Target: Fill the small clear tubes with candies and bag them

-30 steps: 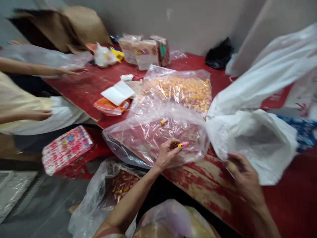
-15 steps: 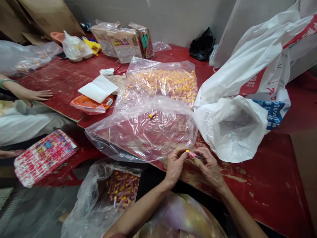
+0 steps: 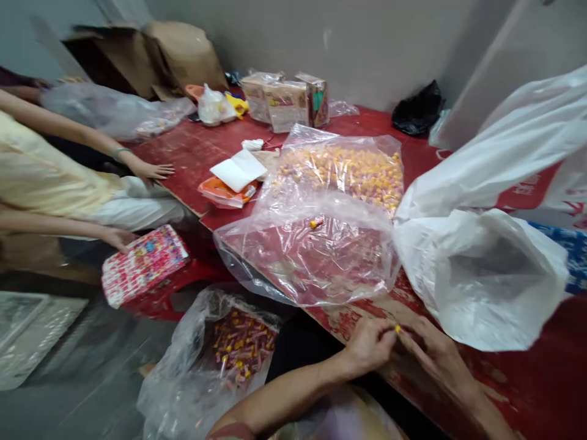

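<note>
At the near table edge, my left hand (image 3: pixel 372 347) is closed in a pinch at a small pink tube with a yellow cap (image 3: pixel 398 329). Only the yellow end shows; fingers cover the rest. My right hand (image 3: pixel 435 351) meets it from the other side, thumb and fingers closed around the tube. Beyond them lies a clear plastic bag (image 3: pixel 302 263) with many yellow-capped pink tubes (image 3: pixel 339 171) at its far end. One loose tube (image 3: pixel 316 223) shows nearer its mouth. Low on my left, another clear bag (image 3: pixel 172 366) holds more such tubes (image 3: pixel 243 342).
A white woven sack (image 3: pixel 463 305) gapes on the right. White paper (image 3: pixel 239 171) lies over an orange packet (image 3: pixel 224 190). Wrapped boxes (image 3: pixel 288 104) and a black bag (image 3: pixel 416 110) stand behind. At left, a person's hand (image 3: pixel 149 171) rests on the table (image 3: pixel 183 153), near a patterned red-white package (image 3: pixel 145 266).
The view has turned left, so the table things sit farther right. My hands stay together at the tube, with less of its pink part showing. More of the person at left is visible.
</note>
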Tool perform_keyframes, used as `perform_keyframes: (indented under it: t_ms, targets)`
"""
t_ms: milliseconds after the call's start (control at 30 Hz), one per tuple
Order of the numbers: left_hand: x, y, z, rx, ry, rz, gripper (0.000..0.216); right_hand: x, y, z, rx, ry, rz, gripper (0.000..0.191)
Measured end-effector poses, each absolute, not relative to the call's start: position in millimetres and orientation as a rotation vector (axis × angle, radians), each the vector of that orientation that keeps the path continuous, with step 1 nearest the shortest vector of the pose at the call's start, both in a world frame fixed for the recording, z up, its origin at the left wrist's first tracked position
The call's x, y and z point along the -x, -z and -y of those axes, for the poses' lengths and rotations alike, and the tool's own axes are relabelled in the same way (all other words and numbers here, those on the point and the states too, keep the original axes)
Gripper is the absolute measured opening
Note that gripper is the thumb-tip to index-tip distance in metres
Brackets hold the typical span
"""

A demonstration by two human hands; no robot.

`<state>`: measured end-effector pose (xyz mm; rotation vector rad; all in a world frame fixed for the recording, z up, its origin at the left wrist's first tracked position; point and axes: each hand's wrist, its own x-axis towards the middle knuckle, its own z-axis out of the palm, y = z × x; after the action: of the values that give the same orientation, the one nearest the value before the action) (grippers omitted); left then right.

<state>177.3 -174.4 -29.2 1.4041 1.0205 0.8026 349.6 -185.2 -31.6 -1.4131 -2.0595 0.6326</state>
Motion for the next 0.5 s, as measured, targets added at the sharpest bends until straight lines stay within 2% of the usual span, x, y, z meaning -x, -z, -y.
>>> perform_keyframes:
  t_ms: [133, 333, 500]
  targets:
    - [-167.1, 30.4, 164.5, -1.610, -0.839, -1.145, 0.019, -371.7, 47.7, 177.3, 1.459, -0.493, 2.341, 0.019]
    - [-161.3, 31.6, 152.2, -1.437, -0.954, -1.195, 0.027, -368.1, 71.8, 177.3, 1.650, -0.291, 2.508, 0.023]
    - [-162.3, 30.7, 152.5, -1.433, -0.971, -1.166, 0.028, -360.5, 53.7, 169.2, 1.451, -0.159, 2.432, 0.020]
